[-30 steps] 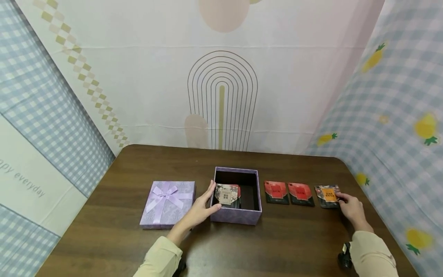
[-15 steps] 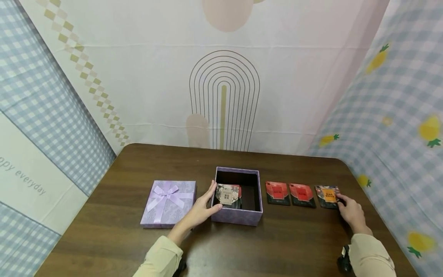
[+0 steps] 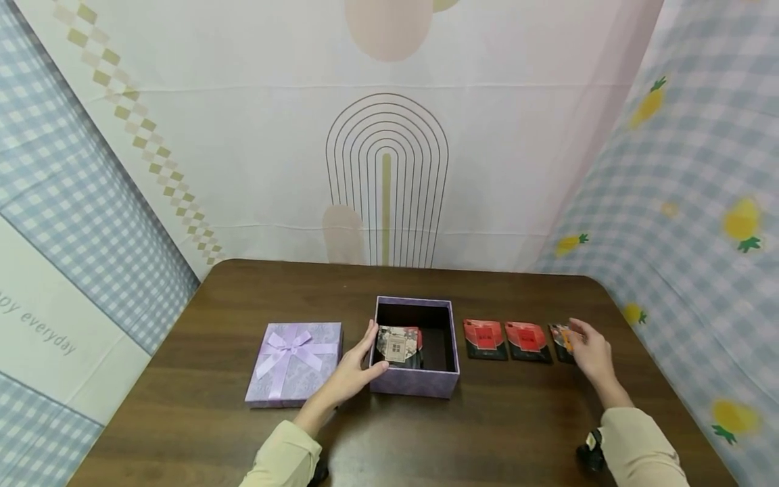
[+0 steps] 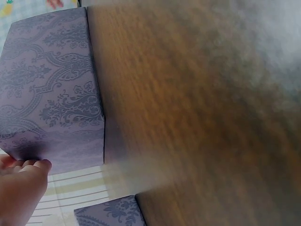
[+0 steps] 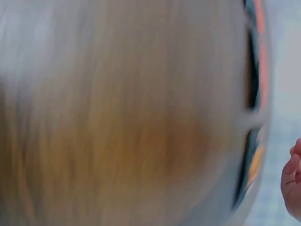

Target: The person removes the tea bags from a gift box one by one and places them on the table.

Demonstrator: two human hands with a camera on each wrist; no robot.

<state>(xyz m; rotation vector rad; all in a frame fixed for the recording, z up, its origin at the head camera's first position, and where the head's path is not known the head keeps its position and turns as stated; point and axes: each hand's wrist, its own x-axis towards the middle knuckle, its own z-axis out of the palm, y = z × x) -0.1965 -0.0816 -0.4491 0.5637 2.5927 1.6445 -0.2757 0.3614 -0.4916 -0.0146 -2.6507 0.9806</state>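
In the head view a lidless purple patterned box (image 3: 414, 383) stands mid-table, with a dark interior. Inside, on its left, lie stacked sachets, the top one a floral sachet (image 3: 397, 345) with a beige label. My left hand (image 3: 349, 375) rests along the box's left side, fingers fairly straight, thumb at the front rim; the left wrist view shows its fingertips against the patterned wall (image 4: 51, 89). At the right, an orange-labelled sachet (image 3: 560, 341) lies partly hidden behind my right hand (image 3: 592, 352). In the right wrist view that hand (image 5: 292, 181) is raised off the sachet, fingers loosely curled, nothing visible in them.
Two red sachets, a left one (image 3: 485, 339) and a right one (image 3: 528, 341), lie in a row between the box and the orange-labelled one. Left of the box lies a purple lid (image 3: 304, 379) with a ribbon bow. Patterned cloth (image 3: 262, 155) hangs behind the table.
My right hand has let go of the orange-labelled sachet's right edge and moved left, up over it. The left hand stays at the box. The head view shifts slightly.
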